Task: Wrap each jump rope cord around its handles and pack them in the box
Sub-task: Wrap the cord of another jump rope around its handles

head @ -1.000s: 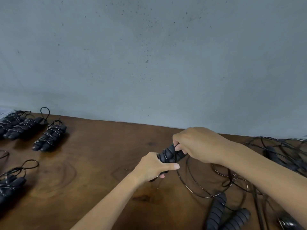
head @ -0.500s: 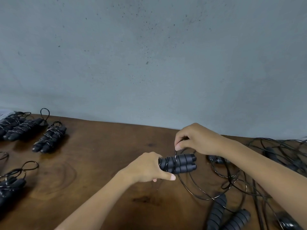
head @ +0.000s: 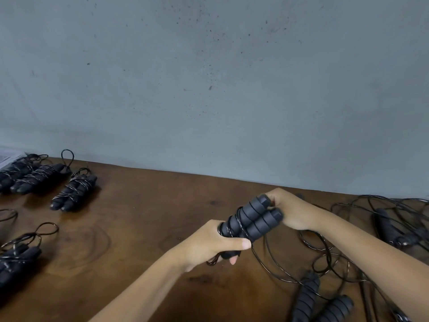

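Note:
My left hand (head: 213, 244) grips the near end of a pair of black ribbed jump rope handles (head: 251, 219), held side by side and tilted up to the right. A few turns of thin black cord (head: 267, 259) circle the handles near my left thumb. Behind the far ends of the handles sits my right hand (head: 293, 211), its fingers curled; the cord it holds is hidden there. The rest of the cord hangs in loose loops down to the wooden table (head: 139, 217). No box is in view.
Wrapped rope bundles lie at the left: one (head: 74, 192), another (head: 37, 177) behind it and one (head: 16, 259) at the near left. Loose handles (head: 325, 303) and tangled cord (head: 394, 219) lie at the right. A grey wall stands behind the table.
The handle pair has tilted from lying level to pointing up and right. My right hand moved from above the handles to behind their far ends.

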Demonstrator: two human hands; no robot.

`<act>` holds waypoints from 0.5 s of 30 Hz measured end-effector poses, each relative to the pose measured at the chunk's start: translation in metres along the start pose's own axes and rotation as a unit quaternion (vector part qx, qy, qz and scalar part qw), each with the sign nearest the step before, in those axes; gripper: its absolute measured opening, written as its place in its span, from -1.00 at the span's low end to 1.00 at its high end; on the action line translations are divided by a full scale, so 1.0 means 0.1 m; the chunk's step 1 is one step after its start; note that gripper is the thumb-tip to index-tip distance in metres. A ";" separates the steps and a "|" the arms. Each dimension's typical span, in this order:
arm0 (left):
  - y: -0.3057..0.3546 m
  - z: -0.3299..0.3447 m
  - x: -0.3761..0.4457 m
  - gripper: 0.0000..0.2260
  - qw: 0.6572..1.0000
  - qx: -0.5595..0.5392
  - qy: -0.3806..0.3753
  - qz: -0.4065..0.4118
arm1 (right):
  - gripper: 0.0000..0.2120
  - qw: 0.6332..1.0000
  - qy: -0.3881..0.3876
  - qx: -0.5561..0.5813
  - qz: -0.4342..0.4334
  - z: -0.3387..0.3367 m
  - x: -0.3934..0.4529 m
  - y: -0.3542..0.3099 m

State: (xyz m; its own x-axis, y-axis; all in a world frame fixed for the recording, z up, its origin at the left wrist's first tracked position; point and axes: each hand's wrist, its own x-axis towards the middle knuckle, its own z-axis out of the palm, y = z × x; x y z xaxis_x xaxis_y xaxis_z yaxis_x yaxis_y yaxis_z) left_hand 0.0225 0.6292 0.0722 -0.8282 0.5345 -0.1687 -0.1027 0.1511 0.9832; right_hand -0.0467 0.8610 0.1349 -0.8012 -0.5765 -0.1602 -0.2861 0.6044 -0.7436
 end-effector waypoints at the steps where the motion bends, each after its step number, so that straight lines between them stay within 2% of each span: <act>1: -0.02 0.03 0.01 -0.68 1.000 -0.029 0.009 0.003 | -0.72 1.000 0.010 -0.021 0.005 0.02 0.00 0.02; 4: -0.05 0.12 0.04 -0.66 0.987 -0.152 0.046 0.009 | -0.62 0.999 0.029 -0.036 0.005 0.09 -0.03 0.00; 5: -0.04 0.13 0.05 -0.71 0.980 -0.188 0.067 0.012 | -0.61 0.999 0.028 -0.037 0.001 0.12 -0.03 0.00; 8: -0.02 0.17 0.05 -0.78 0.961 -0.250 0.118 -0.003 | -0.67 0.999 0.033 -0.034 -0.004 0.16 -0.03 -0.01; 12: -0.07 0.19 0.06 -0.70 0.941 -0.291 0.173 -0.011 | -0.70 0.998 0.041 -0.044 0.016 0.18 -0.07 -0.10; 15: -0.14 0.15 0.09 -0.57 0.921 -0.328 0.204 -0.044 | -0.69 0.995 0.054 -0.069 0.046 0.18 -0.11 -0.13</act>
State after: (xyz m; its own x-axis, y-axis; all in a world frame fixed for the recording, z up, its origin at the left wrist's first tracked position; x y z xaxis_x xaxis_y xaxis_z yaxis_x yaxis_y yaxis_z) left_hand 0.0244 0.6446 0.0557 -0.9255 0.1667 -0.3402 -0.3787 -0.4280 0.8206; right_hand -0.0249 0.8498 0.1345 -0.8776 -0.4562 -0.1470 -0.2720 0.7266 -0.6309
